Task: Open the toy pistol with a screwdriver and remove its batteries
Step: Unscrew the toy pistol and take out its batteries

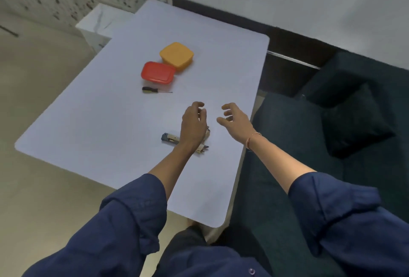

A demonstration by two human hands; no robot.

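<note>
We held our left hand (193, 121) and right hand (234, 117) over the white table (88, 133), fingers loosely curled and gripping nothing — the toy pistol (170, 139) lay partly hidden under the left wrist, the screwdriver (155, 90) well apart, just beside a red box (157, 72).

The toy pistol (170, 139), blue-grey and tan, is lying flat just below the middle of the frame, stretching left to right with its middle hidden from view. The screwdriver (155, 90), black-and-yellow handled, is lying flat above it, well apart, its tip pointing right.
</note>
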